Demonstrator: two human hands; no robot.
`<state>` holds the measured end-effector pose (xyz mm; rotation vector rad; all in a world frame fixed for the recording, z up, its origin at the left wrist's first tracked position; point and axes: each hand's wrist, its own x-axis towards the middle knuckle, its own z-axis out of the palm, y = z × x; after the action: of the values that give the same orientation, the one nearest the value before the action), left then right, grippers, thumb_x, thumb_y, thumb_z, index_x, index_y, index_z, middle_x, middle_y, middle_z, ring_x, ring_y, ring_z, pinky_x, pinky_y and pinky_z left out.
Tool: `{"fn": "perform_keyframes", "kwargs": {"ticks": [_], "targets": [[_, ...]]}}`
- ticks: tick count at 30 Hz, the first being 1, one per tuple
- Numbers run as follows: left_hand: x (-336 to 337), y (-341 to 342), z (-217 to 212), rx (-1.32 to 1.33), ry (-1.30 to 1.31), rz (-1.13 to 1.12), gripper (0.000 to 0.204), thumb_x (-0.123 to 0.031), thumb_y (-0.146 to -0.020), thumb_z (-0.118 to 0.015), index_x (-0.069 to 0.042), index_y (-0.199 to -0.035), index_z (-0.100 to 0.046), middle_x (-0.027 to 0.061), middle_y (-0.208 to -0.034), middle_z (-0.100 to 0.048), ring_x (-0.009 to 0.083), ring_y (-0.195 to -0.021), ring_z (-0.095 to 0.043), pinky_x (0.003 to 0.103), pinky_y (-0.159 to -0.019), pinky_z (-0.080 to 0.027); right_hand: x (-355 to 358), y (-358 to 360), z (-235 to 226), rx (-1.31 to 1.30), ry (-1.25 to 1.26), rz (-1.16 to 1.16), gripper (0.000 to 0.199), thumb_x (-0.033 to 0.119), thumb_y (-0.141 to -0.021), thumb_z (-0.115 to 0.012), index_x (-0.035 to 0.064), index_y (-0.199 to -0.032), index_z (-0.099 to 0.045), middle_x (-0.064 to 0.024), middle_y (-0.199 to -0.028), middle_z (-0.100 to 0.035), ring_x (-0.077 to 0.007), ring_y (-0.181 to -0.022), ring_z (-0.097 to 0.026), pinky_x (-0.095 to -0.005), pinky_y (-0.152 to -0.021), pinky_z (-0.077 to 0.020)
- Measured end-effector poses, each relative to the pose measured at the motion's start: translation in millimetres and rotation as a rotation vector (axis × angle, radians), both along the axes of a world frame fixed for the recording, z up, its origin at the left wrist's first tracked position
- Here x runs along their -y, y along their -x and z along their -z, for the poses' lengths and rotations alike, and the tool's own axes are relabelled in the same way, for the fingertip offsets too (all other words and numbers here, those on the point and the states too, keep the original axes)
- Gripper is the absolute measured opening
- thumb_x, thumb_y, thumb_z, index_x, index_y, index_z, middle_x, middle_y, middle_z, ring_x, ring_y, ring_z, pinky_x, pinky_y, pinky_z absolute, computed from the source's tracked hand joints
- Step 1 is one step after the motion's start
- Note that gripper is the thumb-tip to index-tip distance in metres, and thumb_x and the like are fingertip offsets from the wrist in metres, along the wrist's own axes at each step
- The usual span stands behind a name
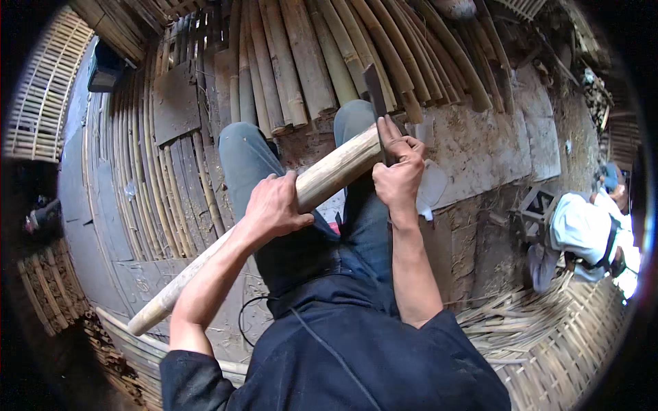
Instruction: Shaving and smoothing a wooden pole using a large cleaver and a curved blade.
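Note:
A thick pale bamboo pole (336,168) lies slantwise over my lap, its upper end near my right knee and its lower end beyond my left forearm. My left hand (273,204) is wrapped over it near the middle. At the upper end, a long dark flat blade (375,92) stands across the cut face, touching it or very close to it. My right hand (399,164) is closed on this blade, with one or two fingers stretched along it. Whether the blade has a handle is hidden by my hand.
Split bamboo lengths (301,61) lie side by side ahead of my knees. Bamboo slats (154,178) and a flat board (176,103) are at the left. On the right sit a person in white (582,222), thin bamboo strips (514,318) and woven matting (555,356).

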<state>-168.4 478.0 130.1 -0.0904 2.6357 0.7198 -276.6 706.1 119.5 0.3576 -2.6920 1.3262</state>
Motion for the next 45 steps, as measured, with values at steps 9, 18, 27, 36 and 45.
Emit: {"fn": "perform_keyframes", "kwargs": {"ticks": [9,18,27,36,45], "targets": [[5,4,-1,0.009,0.003,-0.023,0.070,-0.039,-0.066,-0.091,0.000,-0.115,-0.059,0.0253,-0.100,-0.070,0.0456,-0.101,-0.067,0.053,-0.093,-0.055,2,-34,-11,0.210,0.519,-0.069,0.079,-0.011,-0.068,-0.054,0.0131,-0.142,-0.069,-0.0092,-0.134,-0.074,-0.0212,-0.115,-0.060,-0.0300,-0.110,-0.0453],[208,7,-88,-0.967,1.029,-0.532,0.058,-0.031,-0.085,-0.081,-0.004,-0.134,-0.063,0.0197,-0.108,-0.072,0.0360,-0.096,-0.072,0.046,-0.083,-0.057,-80,-16,-28,0.486,1.129,0.102,0.100,-0.008,-0.055,-0.056,0.0060,-0.154,-0.056,-0.0098,-0.136,-0.070,-0.0235,-0.115,-0.069,-0.0312,-0.096,-0.0558],[322,-90,-318,-1.114,1.299,-0.312,0.067,-0.035,-0.091,-0.077,-0.004,-0.148,-0.058,0.0241,-0.135,-0.068,0.0397,-0.123,-0.066,0.047,-0.113,-0.047,-93,-21,-6,0.831,1.454,0.062,0.072,0.003,-0.060,-0.060,-0.0037,-0.132,-0.063,-0.0181,-0.114,-0.070,-0.0326,-0.095,-0.071,-0.0432,-0.096,-0.0567],[300,-67,-170,-1.234,-1.103,-1.312,0.056,-0.046,-0.097,-0.074,-0.006,-0.135,-0.062,0.0144,-0.132,-0.067,0.0309,-0.124,-0.063,0.048,-0.108,-0.052,-84,-51,25,0.991,1.557,-0.079,0.051,0.022,-0.097,-0.072,0.0004,-0.140,-0.057,-0.0147,-0.107,-0.069,-0.0169,-0.086,-0.068,-0.0287,-0.073,-0.0591],[139,-68,26,-0.526,-1.354,-1.839,0.072,-0.064,-0.086,-0.077,-0.009,-0.130,-0.061,0.0130,-0.125,-0.068,0.0320,-0.109,-0.068,0.051,-0.086,-0.059,-104,-47,-6,0.790,1.299,-0.053,0.038,0.030,-0.101,-0.073,0.0057,-0.123,-0.055,-0.0049,-0.084,-0.064,-0.0115,-0.063,-0.061,-0.0232,-0.051,-0.0499]]}}
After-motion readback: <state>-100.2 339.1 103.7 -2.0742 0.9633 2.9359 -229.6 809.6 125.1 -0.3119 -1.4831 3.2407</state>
